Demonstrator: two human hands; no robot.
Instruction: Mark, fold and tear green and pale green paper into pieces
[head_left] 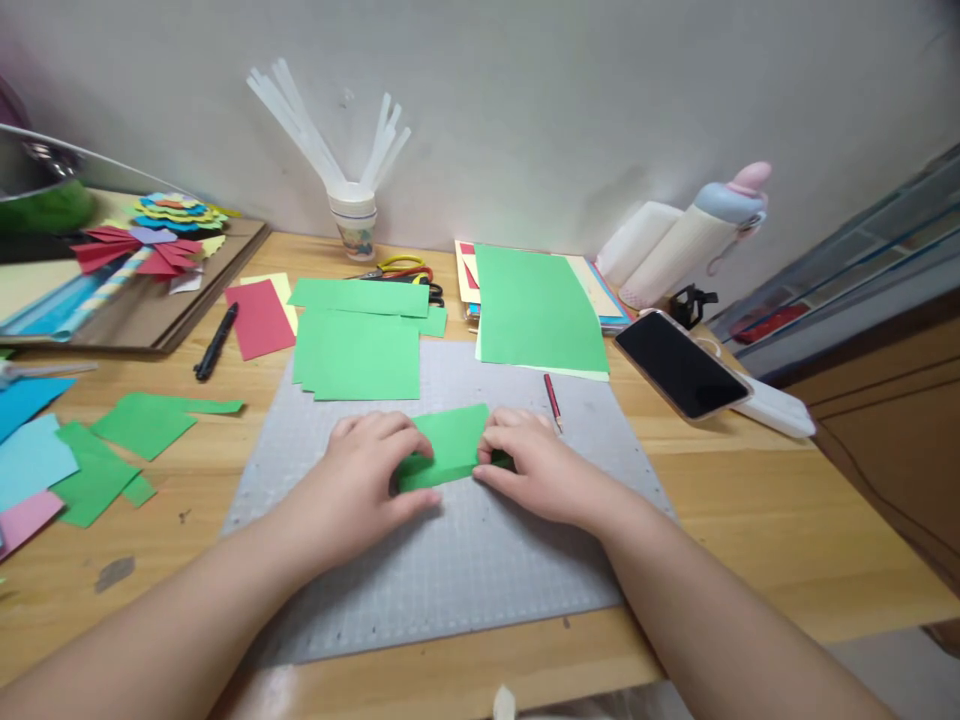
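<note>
Green paper, one piece (pixel 456 432), lies on one grey cutting mat (pixel 450 570) between two hands, its near edge apparently folded into a narrow strip; the left hand (pixel 367 465) rests at one end with fingers curled, though whether they grip cannot be told, the thumb extended along the near side; the right hand (pixel 536 465) pinches the other end between thumb and fingers. One dark red pencil (pixel 553 400) lies just beyond the right hand; one large green sheet (pixel 540 305) tops a pile of coloured papers; one long green strip (pixel 360 296) lies along the far side of a stack of green pieces (pixel 360 355), number uncertain. Left of these, on the wooden surface (pixel 750 540), are one red card (pixel 262 320), partly over one yellow card (pixel 282 288), and one black pen (pixel 217 342); to the right, one phone (pixel 682 362) and one bottle (pixel 679 245); two bundles of whitish strips (pixel 296 120) fan from stacked paper cups (pixel 356 220).
</note>
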